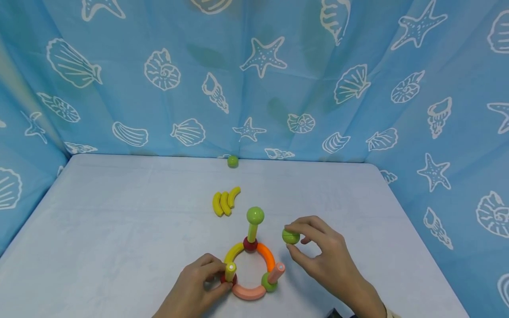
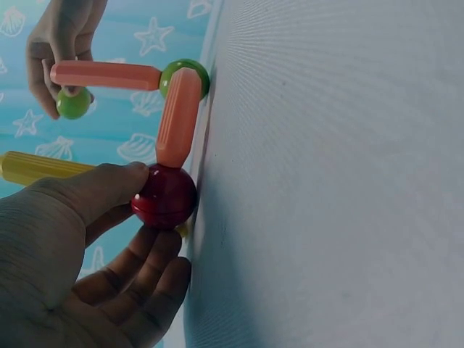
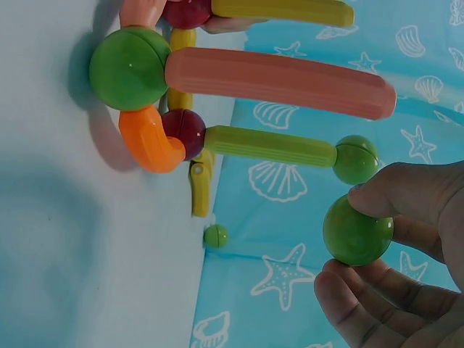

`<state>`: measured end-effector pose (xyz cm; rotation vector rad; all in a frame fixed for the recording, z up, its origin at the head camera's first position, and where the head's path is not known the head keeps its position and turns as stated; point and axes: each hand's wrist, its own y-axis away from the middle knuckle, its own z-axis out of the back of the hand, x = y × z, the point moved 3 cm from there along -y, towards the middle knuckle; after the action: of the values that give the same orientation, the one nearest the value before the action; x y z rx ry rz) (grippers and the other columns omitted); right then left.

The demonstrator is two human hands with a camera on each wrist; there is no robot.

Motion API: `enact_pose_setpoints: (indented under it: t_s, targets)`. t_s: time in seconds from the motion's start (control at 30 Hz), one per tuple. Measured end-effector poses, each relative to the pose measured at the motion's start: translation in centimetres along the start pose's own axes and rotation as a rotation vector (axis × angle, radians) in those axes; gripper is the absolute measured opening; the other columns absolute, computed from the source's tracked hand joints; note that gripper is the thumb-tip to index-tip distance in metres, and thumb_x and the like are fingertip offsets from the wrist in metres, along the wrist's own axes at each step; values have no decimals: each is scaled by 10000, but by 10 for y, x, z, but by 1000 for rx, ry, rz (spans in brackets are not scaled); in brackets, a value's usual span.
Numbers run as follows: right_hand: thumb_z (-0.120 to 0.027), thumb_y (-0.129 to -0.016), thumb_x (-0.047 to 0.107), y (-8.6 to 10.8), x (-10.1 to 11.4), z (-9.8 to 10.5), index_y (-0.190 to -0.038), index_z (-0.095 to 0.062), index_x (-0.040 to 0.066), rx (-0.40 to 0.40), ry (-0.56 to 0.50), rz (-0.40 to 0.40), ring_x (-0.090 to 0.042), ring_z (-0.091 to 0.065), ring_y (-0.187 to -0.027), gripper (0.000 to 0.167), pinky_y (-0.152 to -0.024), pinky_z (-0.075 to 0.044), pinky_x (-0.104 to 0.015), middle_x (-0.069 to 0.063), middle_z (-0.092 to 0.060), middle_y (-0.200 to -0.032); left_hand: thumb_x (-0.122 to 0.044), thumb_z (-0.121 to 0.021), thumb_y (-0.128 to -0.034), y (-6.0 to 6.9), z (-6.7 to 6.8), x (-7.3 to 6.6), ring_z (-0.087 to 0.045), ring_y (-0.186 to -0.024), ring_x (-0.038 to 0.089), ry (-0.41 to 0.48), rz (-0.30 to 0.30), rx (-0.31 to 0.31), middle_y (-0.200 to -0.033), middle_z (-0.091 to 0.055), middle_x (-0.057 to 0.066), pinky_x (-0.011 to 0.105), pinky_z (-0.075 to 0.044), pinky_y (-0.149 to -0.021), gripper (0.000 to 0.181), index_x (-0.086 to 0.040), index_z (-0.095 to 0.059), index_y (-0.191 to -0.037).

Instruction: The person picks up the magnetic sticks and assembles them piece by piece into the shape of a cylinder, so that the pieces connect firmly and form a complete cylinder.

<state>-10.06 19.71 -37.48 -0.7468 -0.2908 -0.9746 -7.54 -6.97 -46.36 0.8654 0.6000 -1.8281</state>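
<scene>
On the table stands a toy ring of curved sticks: a yellow one (image 1: 233,252), an orange one (image 1: 266,256) and a pink one (image 1: 248,293), joined by balls. My left hand (image 1: 200,282) pinches the red ball (image 2: 165,197) under the upright yellow stick (image 1: 230,271). Between thumb and fingertips, my right hand (image 1: 328,254) holds a loose green ball (image 3: 358,230), raised right of the ring. A pink stick (image 3: 283,83) rises from the ring's green ball (image 3: 130,69). At the back, a yellow-green stick (image 3: 272,147) carries another green ball (image 3: 356,159) on its top.
Behind the ring lie several curved yellow sticks (image 1: 225,203) side by side. Farther back, a green ball (image 1: 233,161) rests at the white table's (image 1: 131,221) far edge. A blue shell-print curtain (image 1: 262,101) hangs behind and at the sides.
</scene>
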Motion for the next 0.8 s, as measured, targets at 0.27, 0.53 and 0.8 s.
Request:
enact_pose_setpoints:
  t_s: [0.27, 0.53, 0.8]
  targets:
    - [-842, -768, 28, 6, 4, 2, -1137, -726, 181, 22, -1, -7, -95, -601, -930, 416, -702, -580, -293, 83, -615, -1095, -205, -821, -839, 1, 1, 0, -545, -801, 18, 6, -12, -10, -955, -567, -156, 227, -525, -697, 200, -194, -743, -1024]
    - [-849, -762, 43, 12, 13, 7, -1133, -724, 192, 18, 15, -12, -93, -606, -958, 419, -727, -557, -227, 85, -612, -1114, -200, -823, -838, 1, 1, 0, -546, -803, 19, 3, -1, -7, -963, -573, -150, 222, -526, -702, 227, -177, -744, -1049]
    - [-854, -757, 59, 15, 22, 10, -1138, -721, 207, 16, 9, -10, -91, -608, -942, 430, -744, -521, -156, 84, -613, -1119, -201, -822, -840, 2, 0, 0, -549, -813, 19, 9, -6, -10, -971, -576, -148, 219, -529, -714, 236, -172, -744, -1061]
